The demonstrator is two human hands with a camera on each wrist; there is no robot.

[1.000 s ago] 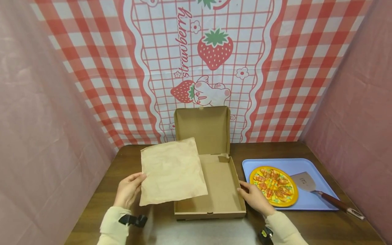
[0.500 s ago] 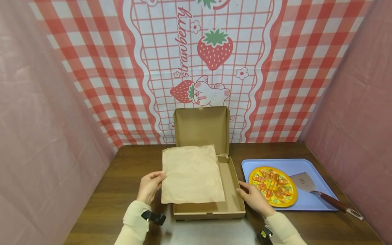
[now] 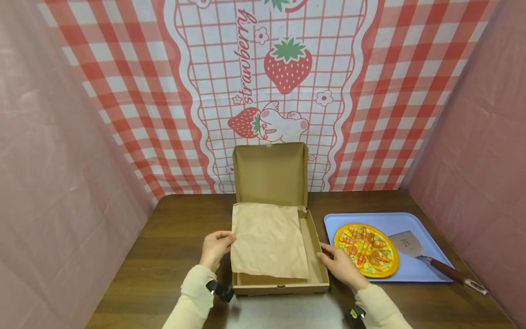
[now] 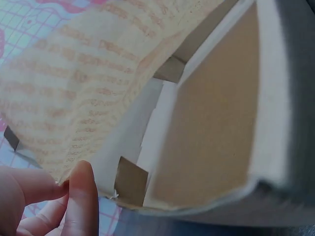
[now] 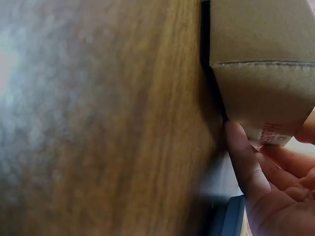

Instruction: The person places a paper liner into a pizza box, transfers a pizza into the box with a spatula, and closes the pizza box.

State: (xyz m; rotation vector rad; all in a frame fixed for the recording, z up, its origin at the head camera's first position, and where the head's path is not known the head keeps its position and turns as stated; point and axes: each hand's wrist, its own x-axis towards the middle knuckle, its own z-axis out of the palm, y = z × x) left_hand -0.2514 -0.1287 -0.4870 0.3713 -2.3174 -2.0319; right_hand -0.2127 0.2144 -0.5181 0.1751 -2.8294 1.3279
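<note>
My left hand [image 3: 215,250] pinches the left edge of a sheet of brown paper [image 3: 267,242] between thumb and fingers. The sheet slants over the base of an open cardboard pizza box [image 3: 279,289], its right part lower, inside the walls. In the left wrist view, faint print shows on the paper [image 4: 93,83], and bare box floor [image 4: 211,113] lies beside it. My right hand [image 3: 343,265] holds the right side wall of the box. In the right wrist view, its fingers [image 5: 241,147] lie against the wall's outside, one tip low near the table.
A blue tray [image 3: 435,269] stands at the right with a toy pizza [image 3: 365,251] on it. A pizza server [image 3: 408,244] lies there too, its brown handle [image 3: 452,273] jutting past the tray. The box lid [image 3: 271,176] stands upright near the checked backdrop [image 3: 135,91].
My left hand has carried the paper rightward and down, from left of the box to over and partly into its base. My right hand has stayed at the box's right wall.
</note>
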